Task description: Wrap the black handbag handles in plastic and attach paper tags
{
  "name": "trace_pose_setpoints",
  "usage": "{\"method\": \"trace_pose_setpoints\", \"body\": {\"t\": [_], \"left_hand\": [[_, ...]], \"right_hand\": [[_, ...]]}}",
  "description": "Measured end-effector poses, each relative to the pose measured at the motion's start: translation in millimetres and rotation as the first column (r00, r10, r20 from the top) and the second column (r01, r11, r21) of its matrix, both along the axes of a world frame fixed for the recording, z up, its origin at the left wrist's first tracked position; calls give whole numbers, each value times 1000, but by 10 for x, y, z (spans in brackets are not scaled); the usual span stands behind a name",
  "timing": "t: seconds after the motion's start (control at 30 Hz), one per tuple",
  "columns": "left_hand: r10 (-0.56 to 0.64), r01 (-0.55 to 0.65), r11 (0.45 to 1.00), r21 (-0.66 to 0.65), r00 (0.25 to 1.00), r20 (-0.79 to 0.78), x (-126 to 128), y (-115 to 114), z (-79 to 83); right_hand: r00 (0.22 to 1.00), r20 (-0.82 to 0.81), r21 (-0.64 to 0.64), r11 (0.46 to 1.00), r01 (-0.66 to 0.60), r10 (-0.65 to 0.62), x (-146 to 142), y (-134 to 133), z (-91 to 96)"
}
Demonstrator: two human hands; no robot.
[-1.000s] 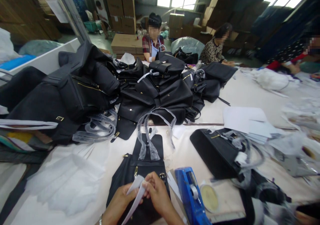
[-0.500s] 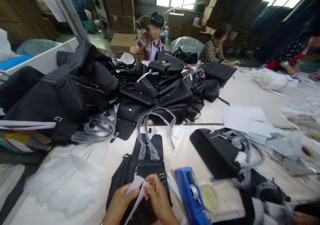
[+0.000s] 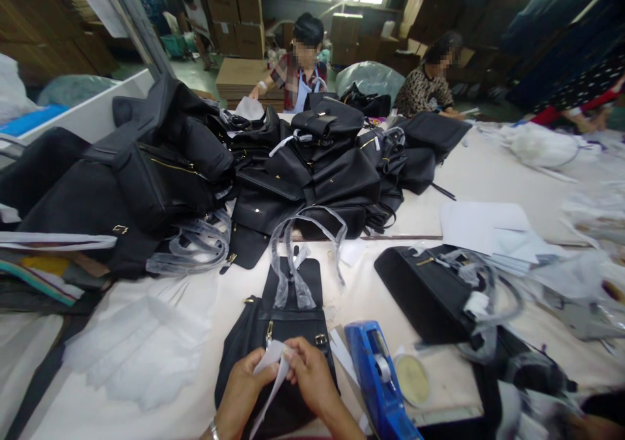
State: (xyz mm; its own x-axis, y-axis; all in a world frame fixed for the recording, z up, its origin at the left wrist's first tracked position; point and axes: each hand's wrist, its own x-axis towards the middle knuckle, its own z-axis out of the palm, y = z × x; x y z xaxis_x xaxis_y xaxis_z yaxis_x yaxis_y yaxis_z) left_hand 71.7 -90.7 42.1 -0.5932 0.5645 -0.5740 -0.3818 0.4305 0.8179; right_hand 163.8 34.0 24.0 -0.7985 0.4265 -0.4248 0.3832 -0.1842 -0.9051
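Note:
Between both hands is a white paper strip, folded or bent at its top near a gold zipper pull. My left hand pinches its left side. Thumb and fingers of my right hand close on its upper right part. One end of the strip hangs down toward me. Under the hands lies a black backpack, its flap laid open away from me. Clear plastic wrap covers its handle straps. A gold buckle shows beside my right hand.
A blue tape dispenser and a round yellowish tape roll stand to the right. Another black bag lies beyond them. White tissue sheets spread at left. Black bags pile across the back; co-workers sit beyond.
The view has shifted slightly. Both hands keep their pinch on the paper strip by the zipper, with little movement. The co-worker opposite has lowered an arm toward the table.

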Motion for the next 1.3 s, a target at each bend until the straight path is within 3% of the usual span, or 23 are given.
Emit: {"method": "trace_pose_setpoints", "body": {"t": [0.2, 0.4, 0.5, 0.57, 0.67, 0.73, 0.8, 1.07, 1.3], "left_hand": [[-3, -5, 997, -74, 995, -102, 91, -34, -35], [-138, 125, 989, -80, 973, -186, 162, -57, 117], [-172, 132, 979, -154, 942, -289, 195, -56, 147], [-171, 111, 976, -188, 924, -342, 195, -52, 129], [-139, 86, 981, -172, 937, -321, 159, -37, 86], [-103, 66, 988, -143, 956, -273, 130, -28, 64], [-78, 49, 991, -121, 966, -245, 115, -26, 49], [-133, 51, 977, -209, 906, -402, 181, -33, 38], [-205, 95, 967, -237, 842, -499, 204, 14, 97]], "right_hand": [[1000, 0, 143, 990, 5, -6, 36, -31, -7], [999, 24, 203, 979, 20, -26, 42, -56, 18], [999, 22, 225, 974, 26, -32, 24, -60, 47], [999, 13, 186, 982, 35, -38, 16, -50, 61], [999, -25, -19, 999, 44, -44, 21, -17, 51], [996, -59, -168, 984, 54, -65, 27, 1, 25], [994, -60, -235, 969, 73, -89, 21, 1, 1], [975, 87, -183, 959, 218, -205, -98, -95, 13], [962, 131, -164, 952, 258, -238, -110, -79, -12]]}}
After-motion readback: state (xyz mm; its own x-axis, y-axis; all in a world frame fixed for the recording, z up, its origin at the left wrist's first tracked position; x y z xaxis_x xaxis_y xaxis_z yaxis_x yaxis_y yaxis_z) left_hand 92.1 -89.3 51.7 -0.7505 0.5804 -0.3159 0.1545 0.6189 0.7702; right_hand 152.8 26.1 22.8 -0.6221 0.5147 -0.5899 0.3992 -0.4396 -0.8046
